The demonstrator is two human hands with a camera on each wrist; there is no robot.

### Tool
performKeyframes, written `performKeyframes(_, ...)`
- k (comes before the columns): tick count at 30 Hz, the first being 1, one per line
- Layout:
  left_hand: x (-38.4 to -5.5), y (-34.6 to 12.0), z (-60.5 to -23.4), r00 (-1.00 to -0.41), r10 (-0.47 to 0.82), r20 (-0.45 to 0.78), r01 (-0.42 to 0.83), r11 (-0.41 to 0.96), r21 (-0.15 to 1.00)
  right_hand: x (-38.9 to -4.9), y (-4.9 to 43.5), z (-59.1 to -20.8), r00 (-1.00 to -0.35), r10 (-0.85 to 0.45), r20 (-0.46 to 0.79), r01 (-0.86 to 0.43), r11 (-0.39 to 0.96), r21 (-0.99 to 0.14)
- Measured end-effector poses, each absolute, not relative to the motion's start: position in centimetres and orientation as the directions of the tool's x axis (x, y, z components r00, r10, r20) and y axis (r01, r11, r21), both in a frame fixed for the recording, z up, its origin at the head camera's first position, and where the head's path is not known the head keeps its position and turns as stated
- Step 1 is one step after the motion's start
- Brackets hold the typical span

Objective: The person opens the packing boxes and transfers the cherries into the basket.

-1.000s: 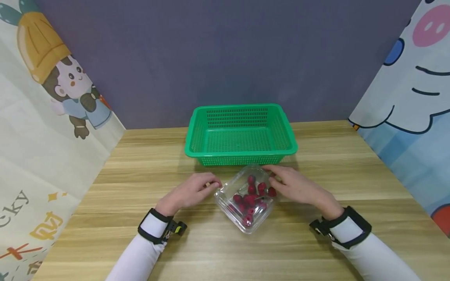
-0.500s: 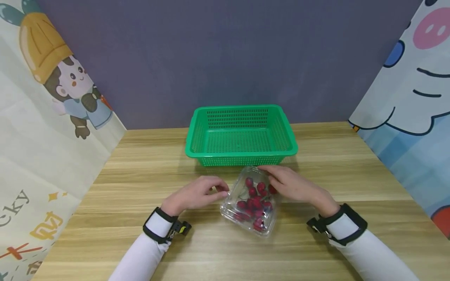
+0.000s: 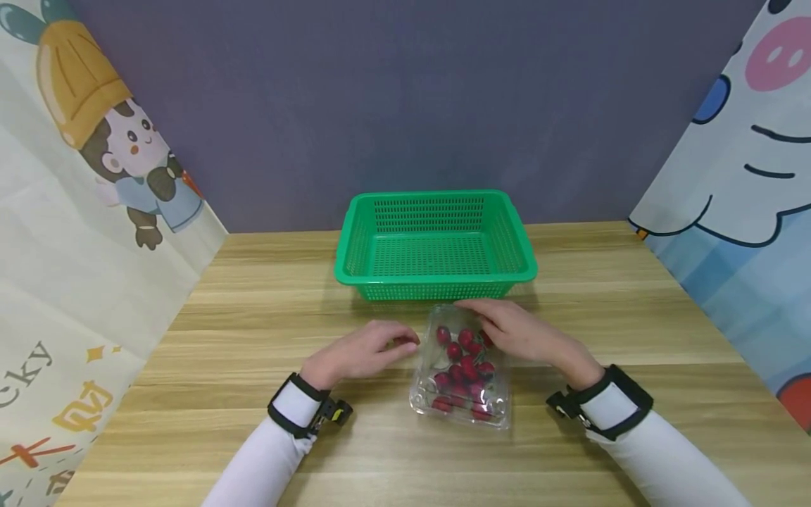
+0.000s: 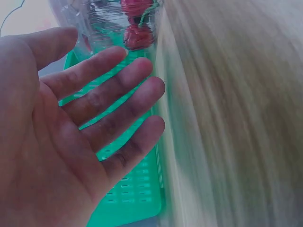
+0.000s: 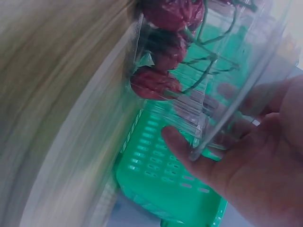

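A clear plastic box (image 3: 434, 366) of red cherries (image 3: 465, 370) with green stems rests on the wooden table, just in front of a green basket. My right hand (image 3: 519, 334) grips the box at its far right corner. In the right wrist view, fingers (image 5: 177, 144) curl about the box's edge, some seen through the plastic. Just left of the box is my left hand (image 3: 367, 348), holding nothing. Its fingers (image 4: 116, 111) are spread and gently bent in the left wrist view, with a small gap to the box.
The green basket (image 3: 437, 279) stands at the back of the table (image 3: 266, 282), close behind the box. A dark panel (image 3: 412, 98) rises behind it. Printed cloths hang at the left (image 3: 38, 232) and right (image 3: 735, 162).
The box has turned on the table, its near end swinging right, and now lies nearly straight. My right hand has shifted slightly left with its corner; my left hand has moved a little right.
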State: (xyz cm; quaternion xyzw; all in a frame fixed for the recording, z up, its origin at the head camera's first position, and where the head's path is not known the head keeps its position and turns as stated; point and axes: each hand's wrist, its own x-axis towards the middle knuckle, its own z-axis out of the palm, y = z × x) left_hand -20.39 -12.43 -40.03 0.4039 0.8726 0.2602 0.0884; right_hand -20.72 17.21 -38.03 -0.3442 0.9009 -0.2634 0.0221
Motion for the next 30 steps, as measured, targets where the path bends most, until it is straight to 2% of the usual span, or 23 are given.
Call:
performKeyframes(5, -20.5, -12.0, -40.1, -0.658, 0.750, 0.061, 0.662, 0.538, 0.522, -20.9, 17.0, -38.0, -0.766, -0.632, 0.113, -0.594, 0.631, -0.498)
performKeyframes(21, -20.4, -11.5, -40.4, -0.711, 0.703, 0.014, 0.619, 0.616, 0.488, -21.0, 15.9, -38.2, -0.759, -0.643, 0.101, -0.594, 0.623, -0.509)
performKeyframes(26, -20.4, -11.4, -40.4, -0.700, 0.714, 0.014, 0.609, 0.587, 0.534, -21.2, 15.6, -38.4, -0.747, -0.648, 0.152, -0.624, 0.602, -0.498)
performKeyframes(30, -20.5, -11.4, -40.5, -0.677, 0.736, 0.023, 0.607, 0.541, 0.583, -21.4, 15.3, -38.5, -0.724, -0.641, 0.255, -0.679, 0.596, -0.428)
